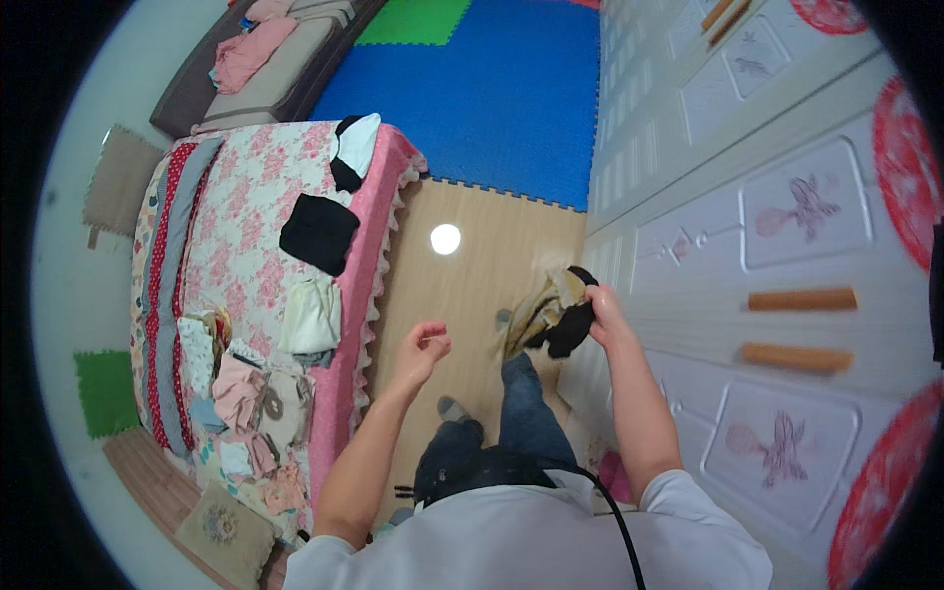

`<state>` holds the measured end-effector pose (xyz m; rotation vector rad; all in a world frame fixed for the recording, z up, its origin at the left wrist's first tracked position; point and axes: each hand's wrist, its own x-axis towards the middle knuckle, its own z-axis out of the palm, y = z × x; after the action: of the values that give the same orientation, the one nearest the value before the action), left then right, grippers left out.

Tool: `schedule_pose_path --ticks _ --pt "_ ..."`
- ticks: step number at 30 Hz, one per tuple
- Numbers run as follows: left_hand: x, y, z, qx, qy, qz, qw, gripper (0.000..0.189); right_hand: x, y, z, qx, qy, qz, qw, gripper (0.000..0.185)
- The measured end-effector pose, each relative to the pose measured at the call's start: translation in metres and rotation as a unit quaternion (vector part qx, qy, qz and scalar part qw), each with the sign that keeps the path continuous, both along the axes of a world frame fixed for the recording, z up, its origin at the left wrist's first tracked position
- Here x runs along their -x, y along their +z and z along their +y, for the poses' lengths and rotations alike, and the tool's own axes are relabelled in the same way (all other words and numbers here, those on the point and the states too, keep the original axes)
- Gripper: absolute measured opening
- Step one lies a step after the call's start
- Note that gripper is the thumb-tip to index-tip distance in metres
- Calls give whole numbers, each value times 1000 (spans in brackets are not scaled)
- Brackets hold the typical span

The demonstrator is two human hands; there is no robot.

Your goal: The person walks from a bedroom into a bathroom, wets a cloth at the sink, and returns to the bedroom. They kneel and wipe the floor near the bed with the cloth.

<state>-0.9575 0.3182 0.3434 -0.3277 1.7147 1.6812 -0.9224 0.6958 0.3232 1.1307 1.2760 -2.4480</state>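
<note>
My right hand (pixel 606 316) grips a bunched yellowish-brown and black garment (pixel 549 313), which hangs over the wood-look floor beside the white wardrobe doors. My left hand (pixel 424 350) holds nothing; its fingers are loosely curled and apart, over the floor near the bed's edge. On the pink floral bedspread (pixel 236 177), left of me, lie a folded black garment (pixel 318 234), a pale cream folded garment (pixel 313 317) and a black-and-white garment (pixel 357 151). Closer to me is a heap of small clothes, among them a pink one (pixel 237 392).
The white wardrobe (pixel 682 199) with wooden handles (pixel 802 299) stands close on my right. Blue foam mats (pixel 479 110) cover the floor ahead. A grey sofa (pixel 273 66) bears a pink cloth (pixel 252 55). An embroidered cushion (pixel 223 525) rests at the lower left.
</note>
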Motion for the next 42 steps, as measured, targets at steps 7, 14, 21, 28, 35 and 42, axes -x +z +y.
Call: schedule_pose_path --ticks 7,14,21,28,35,42 --pt "57 -160 14 166 -106 34 980 52 86 -109 19 -384 201 48 900 55" --pt "120 -342 41 236 -280 95 926 48 105 -401 39 -531 447 81 715 66" --pt "207 -486 60 267 -406 285 826 48 100 -684 35 -599 484 17 638 81" --pt "249 -511 53 332 -433 324 773 51 219 -788 21 -742 213 -83 631 96" --pt "238 -527 22 352 -397 194 825 47 386 -801 83 -699 86 -217 676 100" --pt "263 -559 65 337 -436 223 804 48 380 -803 -1 -789 310 128 514 51"
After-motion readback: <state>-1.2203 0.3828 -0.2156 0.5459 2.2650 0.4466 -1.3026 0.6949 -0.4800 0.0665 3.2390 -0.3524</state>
